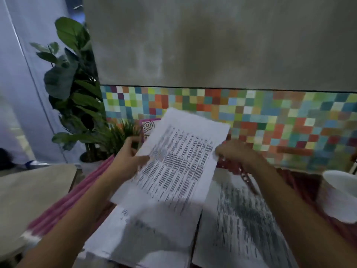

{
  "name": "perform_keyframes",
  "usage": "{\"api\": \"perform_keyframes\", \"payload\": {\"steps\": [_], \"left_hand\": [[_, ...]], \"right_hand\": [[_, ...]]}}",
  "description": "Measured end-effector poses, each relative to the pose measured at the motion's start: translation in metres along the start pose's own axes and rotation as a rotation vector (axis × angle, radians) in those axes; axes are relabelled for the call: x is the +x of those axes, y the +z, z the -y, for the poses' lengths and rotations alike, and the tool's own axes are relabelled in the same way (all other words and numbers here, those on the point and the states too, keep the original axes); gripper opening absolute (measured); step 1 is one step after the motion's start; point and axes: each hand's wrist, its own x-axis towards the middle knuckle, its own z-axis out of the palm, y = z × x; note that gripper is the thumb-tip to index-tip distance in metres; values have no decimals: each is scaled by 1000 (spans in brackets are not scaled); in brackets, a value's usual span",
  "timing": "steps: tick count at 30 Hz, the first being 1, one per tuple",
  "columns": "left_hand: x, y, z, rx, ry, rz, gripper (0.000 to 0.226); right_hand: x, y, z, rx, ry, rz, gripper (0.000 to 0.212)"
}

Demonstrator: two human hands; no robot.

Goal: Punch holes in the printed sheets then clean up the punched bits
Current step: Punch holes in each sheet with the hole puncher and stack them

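Observation:
A printed sheet (177, 157) is lifted off the table and tilted toward me. My left hand (129, 157) pinches its left edge, thumb on the printed face. My right hand (235, 153) grips its right edge; a red beaded band (244, 176) hangs at that wrist. Under the raised sheet lie two more stacks of printed sheets: one on the left (146, 235), one on the right (243, 225). No hole punch shows in the blurred view.
A white paper cup (342, 194) stands at the right edge. Pink striped cloth (77, 196) covers the table's left side. Potted plants (77, 97) stand at the back left. A wall of coloured tiles (270, 117) runs behind the table.

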Motion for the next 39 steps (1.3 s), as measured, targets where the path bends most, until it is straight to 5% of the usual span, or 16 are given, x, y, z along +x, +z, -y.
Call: {"api": "perform_keyframes", "payload": {"steps": [6, 13, 21, 27, 30, 33, 35, 39], "left_hand": [[-9, -11, 91, 322, -174, 50, 32], [-26, 3, 105, 598, 39, -78, 16], [-26, 11, 114, 947, 54, -177, 19], [-26, 41, 70, 883, 91, -172, 4], [-17, 96, 24, 667, 255, -119, 12], [-1, 165, -8, 459, 298, 53, 12], [19, 209, -9, 555, 351, 190, 26], [53, 254, 2, 953, 323, 289, 68]], "right_hand": [[1, 69, 0, -91, 102, 289, 25], [17, 113, -18, -210, 153, 170, 12], [10, 125, -19, -341, 113, 0, 38], [8, 92, -39, -301, 49, -133, 38], [10, 48, -66, -336, 68, -241, 42], [14, 18, -107, -348, 123, -252, 16], [25, 13, -136, -320, 162, -241, 4], [62, 22, -186, -233, 192, -127, 39]]}}
